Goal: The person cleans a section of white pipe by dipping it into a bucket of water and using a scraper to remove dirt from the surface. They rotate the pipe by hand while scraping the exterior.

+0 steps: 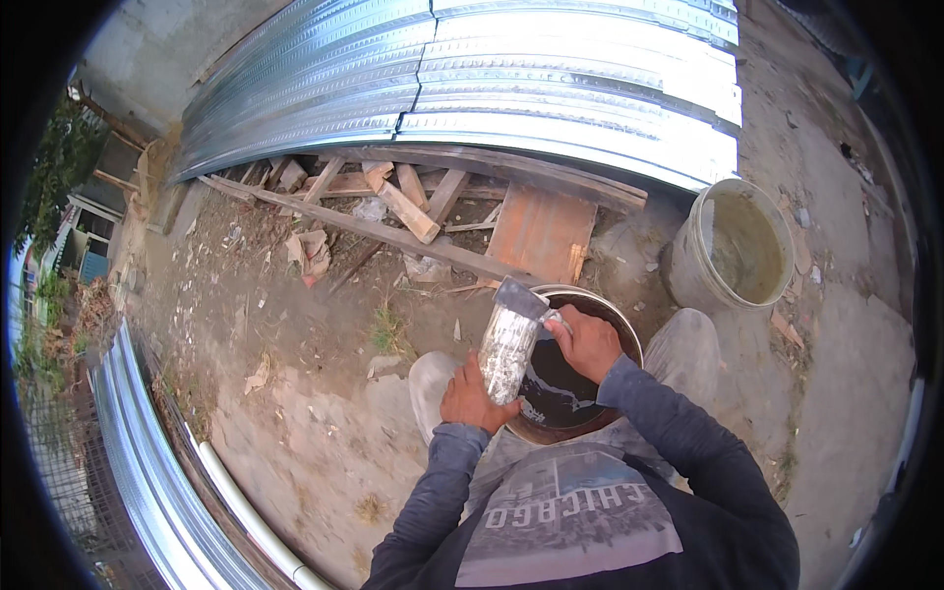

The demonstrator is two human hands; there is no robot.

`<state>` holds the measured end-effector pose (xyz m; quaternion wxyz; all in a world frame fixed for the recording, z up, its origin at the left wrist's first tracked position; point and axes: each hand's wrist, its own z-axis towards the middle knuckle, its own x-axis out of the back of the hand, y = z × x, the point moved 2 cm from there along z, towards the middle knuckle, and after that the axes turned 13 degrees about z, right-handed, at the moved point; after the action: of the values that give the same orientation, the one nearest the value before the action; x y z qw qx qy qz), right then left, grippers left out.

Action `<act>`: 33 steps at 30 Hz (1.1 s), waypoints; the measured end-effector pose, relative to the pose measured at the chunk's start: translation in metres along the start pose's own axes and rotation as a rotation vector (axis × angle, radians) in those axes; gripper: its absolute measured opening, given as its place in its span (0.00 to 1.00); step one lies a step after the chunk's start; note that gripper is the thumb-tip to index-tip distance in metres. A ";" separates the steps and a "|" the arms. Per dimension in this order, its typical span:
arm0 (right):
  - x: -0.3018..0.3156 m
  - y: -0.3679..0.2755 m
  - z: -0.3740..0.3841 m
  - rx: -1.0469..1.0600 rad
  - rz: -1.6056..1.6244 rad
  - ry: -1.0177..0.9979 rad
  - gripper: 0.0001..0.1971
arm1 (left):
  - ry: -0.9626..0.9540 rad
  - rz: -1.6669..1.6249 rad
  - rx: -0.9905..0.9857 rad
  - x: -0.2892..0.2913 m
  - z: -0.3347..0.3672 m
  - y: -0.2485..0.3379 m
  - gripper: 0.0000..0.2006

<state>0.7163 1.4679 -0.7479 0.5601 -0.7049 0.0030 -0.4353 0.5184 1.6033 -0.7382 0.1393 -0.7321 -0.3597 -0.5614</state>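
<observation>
Earthen ground (315, 423) supports the round bucket (612, 303), likely to catch drips; left fingers (473, 376) grip the silver-white block (508, 351), apparently steadying it; right fingers (562, 337) grip the broad-bladed scraper (521, 299).

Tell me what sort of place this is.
Likely an outdoor building site or work yard: ribbed metal sheets, loose timber and bare, littered dirt point that way.
</observation>
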 end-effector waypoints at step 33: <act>-0.001 -0.006 -0.011 0.431 -0.044 0.013 0.18 | -0.110 -0.319 -0.025 -0.003 -0.024 -0.024 0.60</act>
<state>0.7064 1.4617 -0.7438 0.6882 -0.5658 -0.1018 -0.4425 0.4846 1.6042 -0.7380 0.0195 -0.6970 -0.4712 -0.5401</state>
